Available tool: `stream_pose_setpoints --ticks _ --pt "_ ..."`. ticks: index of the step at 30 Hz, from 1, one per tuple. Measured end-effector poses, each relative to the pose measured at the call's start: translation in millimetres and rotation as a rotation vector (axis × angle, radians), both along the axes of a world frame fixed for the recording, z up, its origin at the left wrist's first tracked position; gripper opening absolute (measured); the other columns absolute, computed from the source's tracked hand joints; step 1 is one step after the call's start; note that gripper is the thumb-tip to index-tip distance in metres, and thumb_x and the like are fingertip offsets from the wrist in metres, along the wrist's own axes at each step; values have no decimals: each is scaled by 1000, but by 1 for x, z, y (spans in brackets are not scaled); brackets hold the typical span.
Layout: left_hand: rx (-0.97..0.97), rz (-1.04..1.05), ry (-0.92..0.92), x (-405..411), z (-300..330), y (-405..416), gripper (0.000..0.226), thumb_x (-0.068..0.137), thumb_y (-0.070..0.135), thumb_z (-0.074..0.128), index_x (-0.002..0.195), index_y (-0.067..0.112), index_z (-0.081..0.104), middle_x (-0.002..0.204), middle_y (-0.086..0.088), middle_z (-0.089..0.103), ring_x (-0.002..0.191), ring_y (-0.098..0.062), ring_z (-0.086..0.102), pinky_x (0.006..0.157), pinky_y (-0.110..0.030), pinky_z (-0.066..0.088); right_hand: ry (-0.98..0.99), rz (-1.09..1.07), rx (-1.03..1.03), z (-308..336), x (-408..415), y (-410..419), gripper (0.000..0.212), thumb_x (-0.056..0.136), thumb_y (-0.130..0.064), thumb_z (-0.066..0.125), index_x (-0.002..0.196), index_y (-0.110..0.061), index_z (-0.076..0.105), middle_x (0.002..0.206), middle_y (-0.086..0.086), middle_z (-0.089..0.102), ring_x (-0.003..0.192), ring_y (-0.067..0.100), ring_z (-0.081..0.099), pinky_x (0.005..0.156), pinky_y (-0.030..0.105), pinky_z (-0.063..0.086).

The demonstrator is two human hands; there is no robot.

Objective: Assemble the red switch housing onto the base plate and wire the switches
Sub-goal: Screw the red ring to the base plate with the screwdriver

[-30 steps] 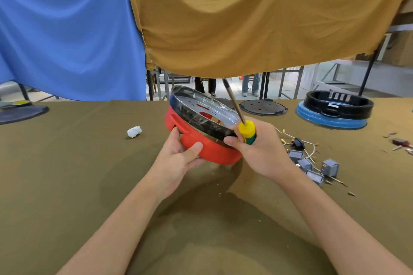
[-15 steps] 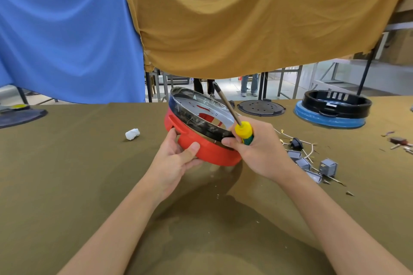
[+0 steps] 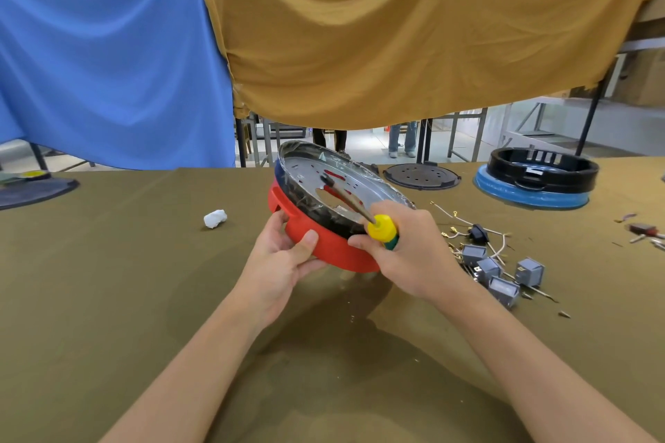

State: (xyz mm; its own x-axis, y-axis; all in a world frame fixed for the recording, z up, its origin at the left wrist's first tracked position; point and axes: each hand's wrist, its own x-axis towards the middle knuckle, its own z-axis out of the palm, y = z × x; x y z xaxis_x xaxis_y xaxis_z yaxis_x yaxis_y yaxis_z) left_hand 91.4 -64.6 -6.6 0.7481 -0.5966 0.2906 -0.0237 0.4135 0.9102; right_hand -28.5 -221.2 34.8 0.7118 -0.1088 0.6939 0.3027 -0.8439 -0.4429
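Both forearms reach in from 6 o'clock over table (image 3: 108,298). Left hand (image 3: 284,262) grips near rim of red housing (image 3: 334,252), thumb on outer wall, fingers underneath; housing tilted, near edge low, far edge raised. Right hand (image 3: 410,255) fisted round screwdriver (image 3: 381,230) handle, shaft pointing to 11 o'clock, tip on silver plate (image 3: 306,173) inside housing. Grey switches (image 3: 500,273) with wires at 3 o'clock. White wad (image 3: 215,218) at 9 o'clock.

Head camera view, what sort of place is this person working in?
Probably a workshop or factory assembly bench: a cloth-covered table with loose grey switches and wires, more round housings farther back, and a screwdriver in the right hand.
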Motion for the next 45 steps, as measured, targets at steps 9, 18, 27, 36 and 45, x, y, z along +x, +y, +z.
stream_pose_setpoints --ticks 9,18,27,36,45 --pt "-3 -10 0 -2 0 1 47 91 3 58 135 14 47 123 -7 69 114 -26 67 86 -38 59 20 -15 -48 -5 0 -1 40 85 -22 77 66 -38 45 64 -16 49 66 4 50 58 12 33" --pt "35 -27 -74 -1 1 0 45 94 5 55 136 18 44 126 -6 68 116 -23 65 94 -41 56 19 -11 93 6 0 -12 16 86 -19 76 80 -10 64 74 -3 61 72 13 54 59 24 40" --pt "37 -17 -28 -3 3 0 40 97 0 51 133 15 45 124 -7 69 115 -24 66 88 -37 58 93 -22 97 7 -1 -10 13 88 -23 74 89 -11 69 82 -6 66 78 11 59 64 23 46" --pt "20 3 26 -7 6 1 37 98 -2 49 132 11 47 124 -11 68 112 -26 67 87 -39 59 121 -43 36 3 -2 -6 19 87 -26 75 76 -21 60 71 -11 56 67 4 51 59 17 35" --pt "-19 -97 237 -12 12 4 44 93 20 55 137 14 53 128 -13 66 113 -31 66 88 -45 58 105 -42 -239 -5 -3 0 19 80 -5 75 73 -14 59 79 0 58 71 16 55 64 35 51"
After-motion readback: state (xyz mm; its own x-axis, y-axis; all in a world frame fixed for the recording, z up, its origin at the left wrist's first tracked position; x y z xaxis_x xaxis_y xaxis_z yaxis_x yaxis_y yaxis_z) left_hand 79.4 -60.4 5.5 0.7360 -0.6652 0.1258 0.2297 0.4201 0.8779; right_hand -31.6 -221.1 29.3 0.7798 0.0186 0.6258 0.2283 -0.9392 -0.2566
